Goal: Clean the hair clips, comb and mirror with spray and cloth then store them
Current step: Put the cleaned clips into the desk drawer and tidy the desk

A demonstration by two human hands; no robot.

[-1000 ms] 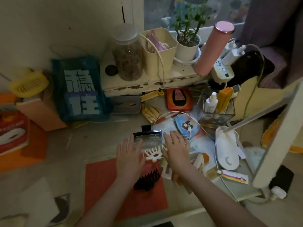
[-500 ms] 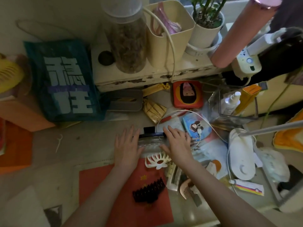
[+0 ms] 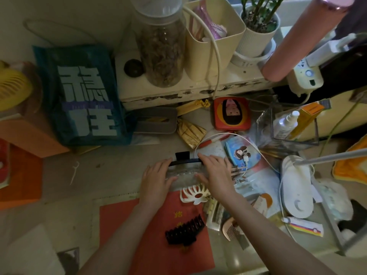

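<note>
Both hands flank a small standing mirror (image 3: 185, 171) at the middle of the desk (image 3: 111, 171): the left hand (image 3: 156, 179) lies flat-fingered against its left edge, the right hand (image 3: 215, 172) curls over its top right corner in a light grip. The white claw clip (image 3: 195, 194) touches the mirror's near edge, with the black claw clip (image 3: 184, 230) and comb (image 3: 232, 231) nearer. Lifting the mirror could snag the white charging cable (image 3: 228, 135) or drag the white clip along.
</note>
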